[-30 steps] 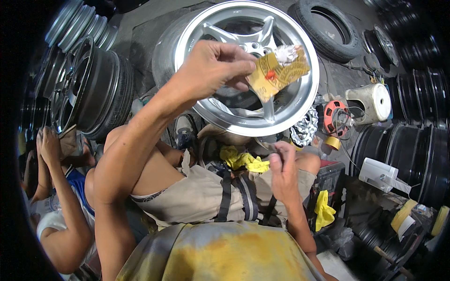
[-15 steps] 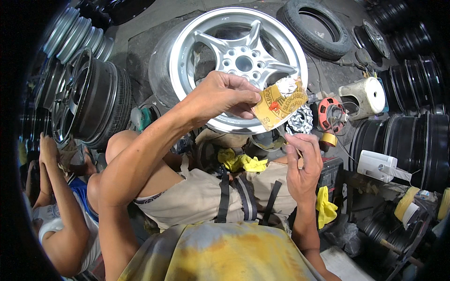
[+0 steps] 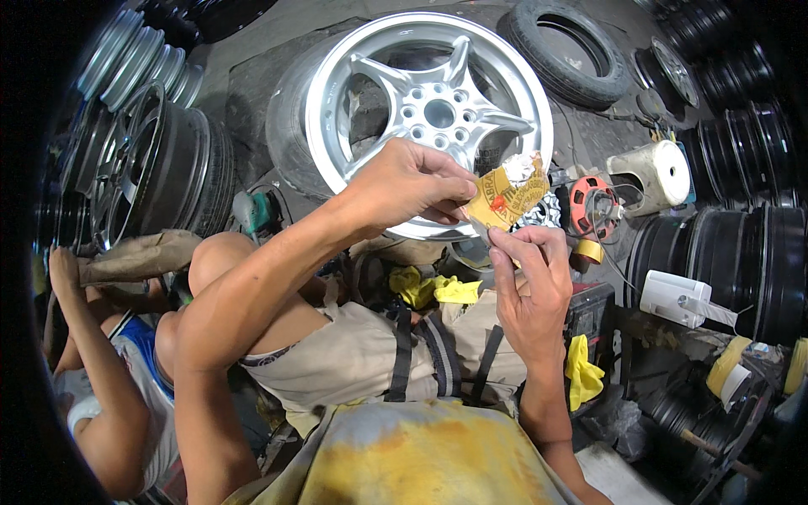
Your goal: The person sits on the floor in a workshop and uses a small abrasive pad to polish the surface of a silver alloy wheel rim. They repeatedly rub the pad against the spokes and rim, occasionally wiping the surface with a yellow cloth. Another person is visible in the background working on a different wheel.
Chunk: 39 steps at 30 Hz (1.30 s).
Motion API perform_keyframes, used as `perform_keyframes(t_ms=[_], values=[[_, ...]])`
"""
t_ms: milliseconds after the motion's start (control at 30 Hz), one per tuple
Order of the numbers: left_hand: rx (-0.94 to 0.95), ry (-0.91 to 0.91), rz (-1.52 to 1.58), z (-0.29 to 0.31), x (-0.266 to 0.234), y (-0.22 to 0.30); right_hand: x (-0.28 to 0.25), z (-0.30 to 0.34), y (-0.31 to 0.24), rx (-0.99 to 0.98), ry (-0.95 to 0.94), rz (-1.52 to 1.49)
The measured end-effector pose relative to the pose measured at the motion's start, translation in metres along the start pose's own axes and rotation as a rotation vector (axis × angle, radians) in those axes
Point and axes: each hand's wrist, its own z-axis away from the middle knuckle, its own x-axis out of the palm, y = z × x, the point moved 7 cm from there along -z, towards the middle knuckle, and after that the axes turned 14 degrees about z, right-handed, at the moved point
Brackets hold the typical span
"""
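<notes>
My left hand (image 3: 421,187) pinches a piece of yellow-brown printed sandpaper (image 3: 486,202) by its left edge, over the near rim of a silver alloy wheel (image 3: 370,160). On the sheet lie a white, paste-like patch (image 3: 523,167) and a small red-orange dab (image 3: 499,204). My right hand (image 3: 537,290) is closed, thumb and fingertips pressed on the sheet's lower corner, which bends a little. The spoked wheel lies face up. Behind the paper, a crumpled black-and-white round thing (image 3: 551,210) is partly hidden.
A loose tyre (image 3: 566,55) lies far right of the wheel. A red reel (image 3: 593,206), a yellow tape roll (image 3: 587,251) and a whitish container (image 3: 652,177) stand to the right. Yellow cloths (image 3: 429,288) lie near my lap. Stacked rims (image 3: 707,261) line the right; another person (image 3: 118,379) sits at left.
My right hand has risen to the sandpaper and now grips its lower corner. My left hand and the sheet have shifted slightly right and the sheet has bent. The other person's arm has moved.
</notes>
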Motion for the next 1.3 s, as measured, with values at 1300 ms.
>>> perform_keyframes(t_ms=[1300], values=[[0.587,0.303,-0.573,0.022,-0.068,0.094,0.058,-0.011,0.108,-0.224,-0.474,0.006]])
